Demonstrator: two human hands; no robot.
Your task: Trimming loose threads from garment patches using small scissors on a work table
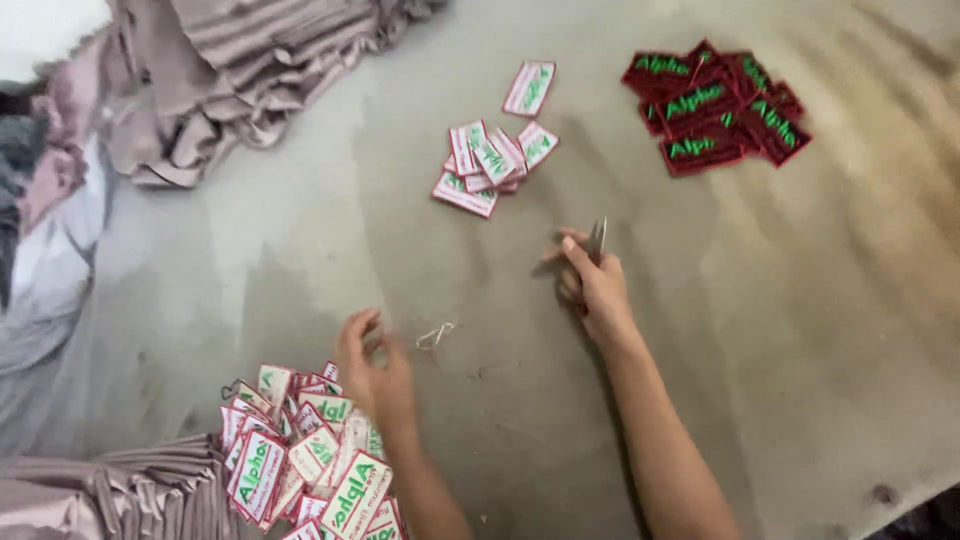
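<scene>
Metal scissors (597, 240) are held in the closed fingers of the right hand (592, 290) above the grey table (800, 300), while the left hand (375, 370) with loosely open fingers touches the white tags (300, 450) near a thin string (435, 335).

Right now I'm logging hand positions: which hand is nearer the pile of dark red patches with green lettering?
Right. The right hand, holding small metal snips, lies below-left of the dark red patches; the left hand is much farther, beside the white tags.
</scene>
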